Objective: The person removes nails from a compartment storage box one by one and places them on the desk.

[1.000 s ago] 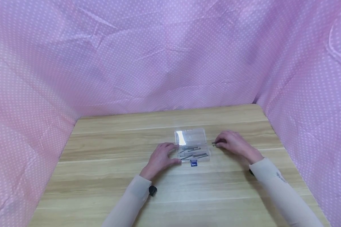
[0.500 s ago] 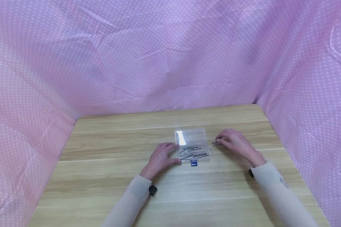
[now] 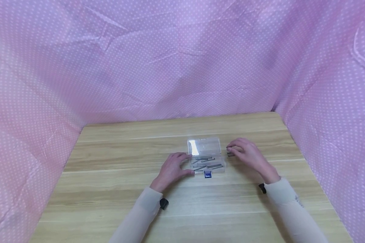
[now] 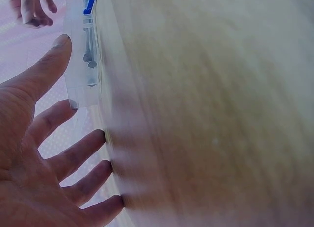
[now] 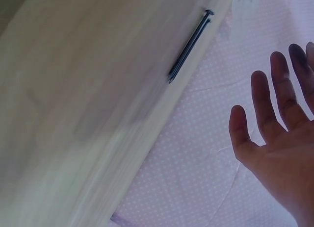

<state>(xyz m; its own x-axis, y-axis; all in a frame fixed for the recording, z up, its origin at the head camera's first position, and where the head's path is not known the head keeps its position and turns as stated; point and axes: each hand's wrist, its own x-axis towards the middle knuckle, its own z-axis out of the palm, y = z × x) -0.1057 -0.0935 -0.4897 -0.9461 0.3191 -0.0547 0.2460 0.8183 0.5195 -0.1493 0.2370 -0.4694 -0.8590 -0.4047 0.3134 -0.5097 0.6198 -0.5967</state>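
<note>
A clear plastic box (image 3: pixel 205 165) lies with its lid (image 3: pixel 204 146) folded back and several grey nails (image 3: pixel 214 166) in its compartments. My left hand (image 3: pixel 172 168) holds the box at its left end, with the thumb at the front corner and the index finger at the back. To the right of the box, my right hand (image 3: pixel 246 153) is just above the table and appears to pinch a nail (image 3: pixel 227 147), mostly hidden by the fingers. Two more nails (image 5: pixel 190 45) lie side by side on the table below that hand.
A blue latch (image 3: pixel 208 174) sticks out from the front of the box. The wooden table (image 3: pixel 115 189) is enclosed by pink dotted cloth (image 3: pixel 176 60) at the back and sides.
My right hand has lifted a little and shifted left toward the box, with a nail end now showing at its fingertips. The left hand and the box have stayed put.
</note>
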